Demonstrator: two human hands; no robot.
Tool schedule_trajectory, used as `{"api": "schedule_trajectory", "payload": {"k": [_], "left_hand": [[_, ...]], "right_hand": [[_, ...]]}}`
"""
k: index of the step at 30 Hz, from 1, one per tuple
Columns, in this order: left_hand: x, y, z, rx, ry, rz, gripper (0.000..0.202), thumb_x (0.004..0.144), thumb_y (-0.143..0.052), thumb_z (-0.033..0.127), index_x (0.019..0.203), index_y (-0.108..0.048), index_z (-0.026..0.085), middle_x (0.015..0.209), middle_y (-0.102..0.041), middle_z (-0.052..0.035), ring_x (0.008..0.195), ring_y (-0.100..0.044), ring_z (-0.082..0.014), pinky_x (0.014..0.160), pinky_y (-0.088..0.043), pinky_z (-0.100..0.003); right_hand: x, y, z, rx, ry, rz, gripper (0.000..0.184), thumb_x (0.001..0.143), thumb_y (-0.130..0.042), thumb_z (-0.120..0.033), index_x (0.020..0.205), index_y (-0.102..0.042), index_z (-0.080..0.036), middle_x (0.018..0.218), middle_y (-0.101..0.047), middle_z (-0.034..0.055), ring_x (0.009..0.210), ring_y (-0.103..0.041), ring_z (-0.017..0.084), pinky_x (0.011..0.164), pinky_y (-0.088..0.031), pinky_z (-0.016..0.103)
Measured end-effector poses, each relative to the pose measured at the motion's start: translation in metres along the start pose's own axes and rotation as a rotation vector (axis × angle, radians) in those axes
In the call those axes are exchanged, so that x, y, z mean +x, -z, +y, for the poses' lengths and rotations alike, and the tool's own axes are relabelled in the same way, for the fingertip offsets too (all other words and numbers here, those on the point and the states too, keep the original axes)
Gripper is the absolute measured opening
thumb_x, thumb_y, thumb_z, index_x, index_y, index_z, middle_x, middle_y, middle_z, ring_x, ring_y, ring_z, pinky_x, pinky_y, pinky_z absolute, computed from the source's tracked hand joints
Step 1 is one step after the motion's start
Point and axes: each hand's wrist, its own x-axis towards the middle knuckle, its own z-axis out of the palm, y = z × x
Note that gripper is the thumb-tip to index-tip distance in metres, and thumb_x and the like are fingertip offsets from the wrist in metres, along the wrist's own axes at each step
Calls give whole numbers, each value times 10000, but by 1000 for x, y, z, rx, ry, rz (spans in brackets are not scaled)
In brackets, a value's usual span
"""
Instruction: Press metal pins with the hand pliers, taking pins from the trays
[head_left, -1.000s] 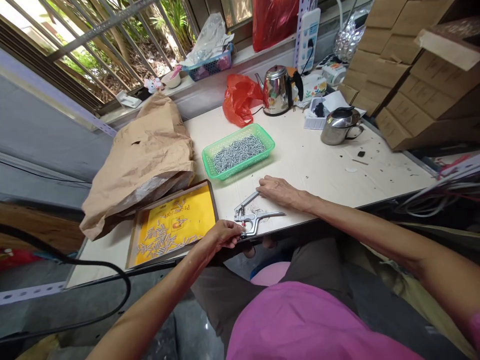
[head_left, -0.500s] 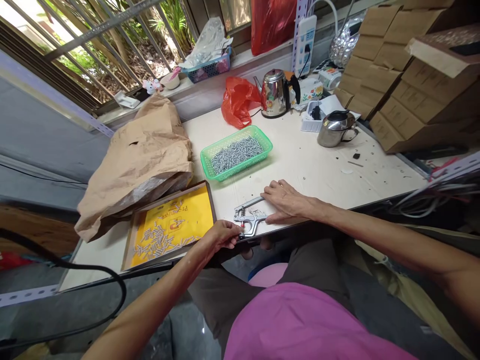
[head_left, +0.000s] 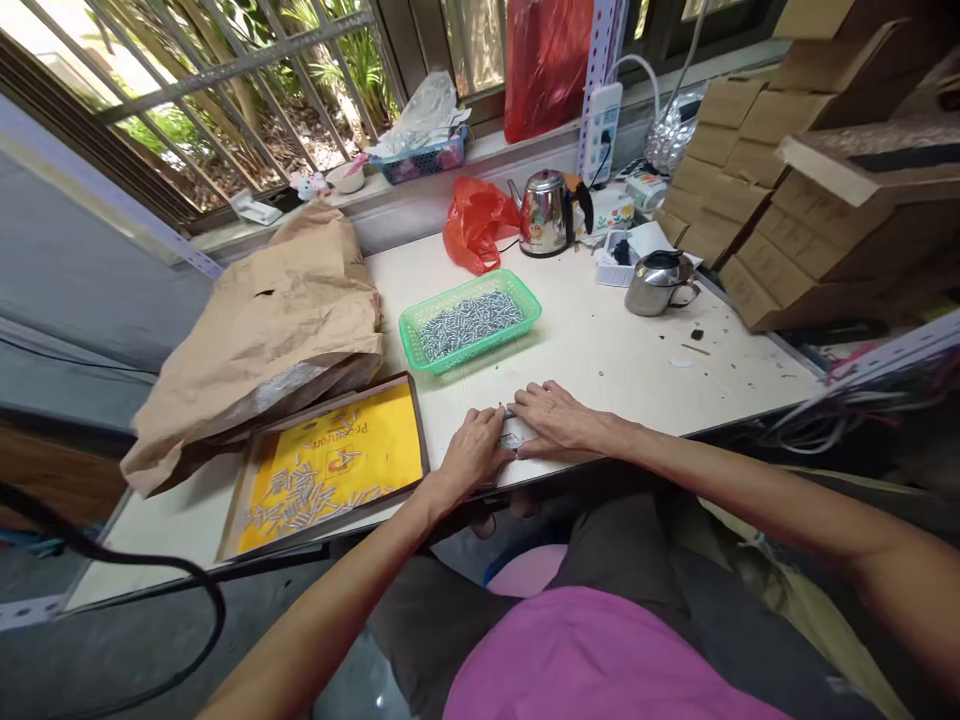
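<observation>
At table edge (head_left: 645, 447) | green basket (head_left: 486, 346): screws (head_left: 469, 325) | left grip (head_left: 472, 452), right grip (head_left: 556, 418) clamped on pliers (head_left: 513, 436)

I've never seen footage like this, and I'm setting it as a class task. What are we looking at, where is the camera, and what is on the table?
There is no machine here: a person works with bare hands, filmed by one camera worn on their head, looking forward and down. On the pale table sit a green plastic basket of small metal fasteners and a brown-framed tray with more on a yellow printed card. The left hand and right hand lie over a small metal tool at the table's edge. It is mostly hidden, and I cannot tell whether it is gripped.
</observation>
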Motion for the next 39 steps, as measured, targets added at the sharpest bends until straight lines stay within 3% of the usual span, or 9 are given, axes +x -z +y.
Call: {"api": "schedule_trajectory", "payload": {"k": [4, 11, 17, 21, 28, 31, 34, 37, 39], "left_hand": [[11, 2, -8, 87, -52, -64, 616, 801, -666, 370, 1317, -448, 113, 1195, -569, -157, 1102, -495, -304, 946, -440, -424], [22, 1, -14, 119, -46, -38, 476, 863, -579, 445, 1217, -542, 129, 1072, -581, -131, 1023, -509, -282, 859, -456, -384], [32, -5, -21, 60, 55, 50, 332, 912, -518, 427, 1026, -637, 139, 995, -592, -104, 972, -525, -247, 799, -443, -338], [36, -4, -19, 32, 74, 57, 388, 970, -388, 429, 961, -662, 155, 931, -605, -89, 926, -529, -230, 761, -435, -329], [37, -1, -21, 22, 84, 70, 353, 962, -418, 411, 968, -675, 169, 930, -617, -87, 935, -529, -237, 772, -455, -335], [27, -10, -18, 8, 113, 148, 280, 924, -517, 364, 1081, -638, 167, 1057, -619, -102, 1012, -529, -255, 834, -476, -365], [9, -28, -9, -14, 68, 299, 265, 913, -529, 232, 1166, -586, 176, 1263, -558, -120, 1171, -489, -266, 958, -455, -419], [-5, -48, 6, -35, -23, 379, 275, 921, -476, 155, 1176, -573, 187, 1357, -505, -122, 1278, -432, -268, 1030, -422, -444], [-11, -55, 16, -71, -55, 375, 268, 929, -453, 151, 1163, -576, 196, 1319, -539, -111, 1250, -464, -257, 1027, -430, -438]], "right_hand": [[0, 2, -4, -7, -65, -18, 610, 765, -696, -503, 1207, -545, -111, 1158, -569, 154, 1069, -490, 300, 882, -354, 403], [11, 12, -9, -19, -134, -58, 412, 851, -654, -376, 1156, -585, -108, 1136, -568, 153, 1052, -510, 269, 835, -372, 358], [38, 4, 17, -26, 33, -8, 284, 895, -603, -396, 958, -657, -124, 972, -613, 111, 965, -530, 224, 792, -337, 324], [48, -12, 30, -18, 140, 58, 293, 957, -500, -369, 891, -641, -121, 890, -615, 97, 857, -527, 194, 734, -321, 313], [47, -17, 24, -31, 44, 66, 301, 953, -505, -362, 901, -658, -109, 868, -617, 109, 837, -517, 207, 720, -332, 322], [37, -8, 26, 25, 23, 103, 370, 883, -597, -458, 984, -647, -106, 945, -603, 120, 879, -514, 220, 744, -363, 318], [30, -3, 36, 114, 95, 81, 489, 817, -648, -535, 1070, -623, -117, 992, -591, 122, 888, -519, 225, 751, -384, 314], [33, -5, 46, 180, 122, 66, 332, 916, -542, -427, 1073, -629, -147, 992, -604, 110, 883, -534, 207, 765, -383, 304], [41, -6, 49, 162, 61, 89, 210, 934, -512, -293, 1022, -644, -155, 967, -620, 98, 882, -537, 197, 770, -370, 293]]}}
